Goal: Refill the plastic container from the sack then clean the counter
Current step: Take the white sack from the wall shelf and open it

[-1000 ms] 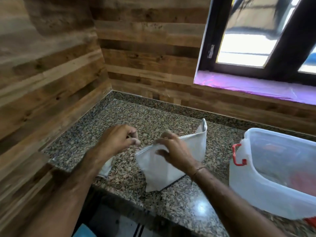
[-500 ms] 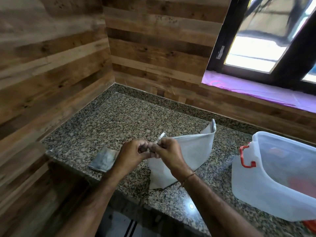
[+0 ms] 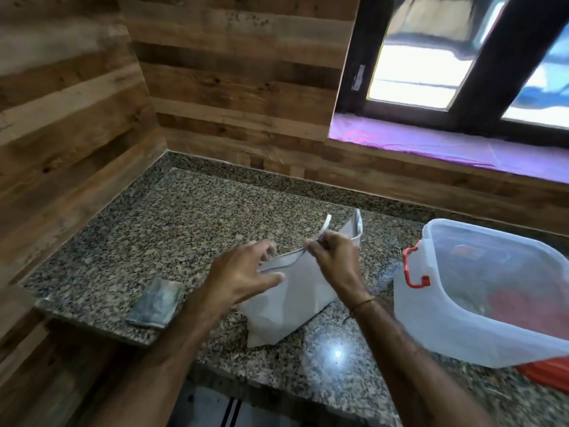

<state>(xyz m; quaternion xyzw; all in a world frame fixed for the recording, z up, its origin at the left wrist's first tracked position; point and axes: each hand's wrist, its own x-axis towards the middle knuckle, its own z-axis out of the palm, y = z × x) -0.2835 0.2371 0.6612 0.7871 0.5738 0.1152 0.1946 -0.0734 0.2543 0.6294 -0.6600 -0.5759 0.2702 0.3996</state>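
Note:
A white sack [image 3: 295,300] lies on the speckled granite counter [image 3: 191,229], its top edge raised. My right hand [image 3: 334,260] pinches a thin white strip at the sack's top edge, and the strip's free end curls upward. My left hand [image 3: 243,275] hovers with fingers spread at the sack's left end, touching or just above it. The translucent plastic container [image 3: 480,331] with a red latch [image 3: 412,269] stands to the right, lid off, with something reddish inside.
A small folded grey cloth [image 3: 155,302] lies near the counter's front left edge. Wood-panelled walls close the left and back sides. A window with a purple-covered sill [image 3: 431,146] sits at the back right. A red object [image 3: 548,372] shows beneath the container.
My hands were pinched together at the sack's top edge; now they have parted. The right hand pulled a white strip rightward and the left hand opened its fingers.

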